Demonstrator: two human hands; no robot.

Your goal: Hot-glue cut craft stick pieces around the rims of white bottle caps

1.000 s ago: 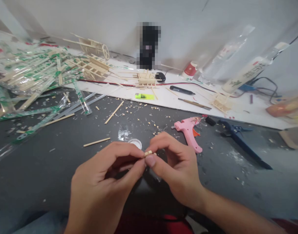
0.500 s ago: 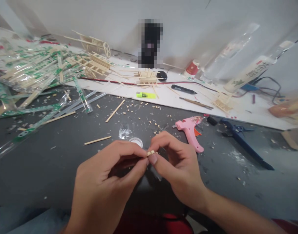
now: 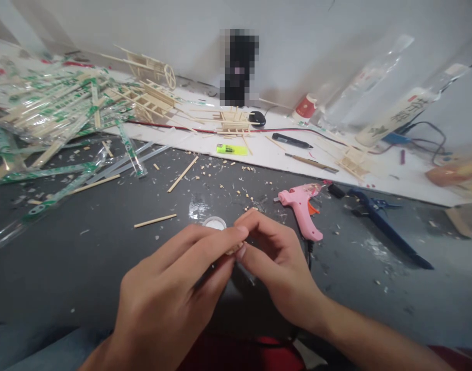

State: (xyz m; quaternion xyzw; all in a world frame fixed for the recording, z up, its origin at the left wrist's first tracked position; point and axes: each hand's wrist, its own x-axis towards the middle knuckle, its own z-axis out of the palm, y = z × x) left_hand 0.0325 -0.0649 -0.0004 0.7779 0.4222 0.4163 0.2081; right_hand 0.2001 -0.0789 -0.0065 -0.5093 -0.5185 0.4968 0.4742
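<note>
1. While the head view shows both hands meeting above the dark desk (image 3: 85, 278), a small wooden piece (image 3: 233, 250) sits between their fingertips, just on the near side of a shallow round white dish (image 3: 214, 223).

2. Half a second ago the pale blocks of that piece lay in plain sight; now a finger of the left hand (image 3: 172, 281) stretches across the top, and only a sliver shows below it.

3. Thumb underneath and fingers above, the left hand pinches the piece. The right hand (image 3: 282, 263) is curled, its thumb at the piece's right end and its index tip meeting the outstretched left finger; it seems to grip there too, though that contact is partly hidden.

4. For the work in hand, the new hold looks like pressing or adjusting rather than letting go. Whether the blocks have shifted under the finger cannot be told.

5. Around the hands, little else differs: the pink glue gun (image 3: 301, 208) lies to the right, the dark blue hand tool (image 3: 392, 232) beyond it, a loose stick (image 3: 155, 220) to the left, and tiny wooden offcuts (image 3: 250, 197) farther back.
</note>
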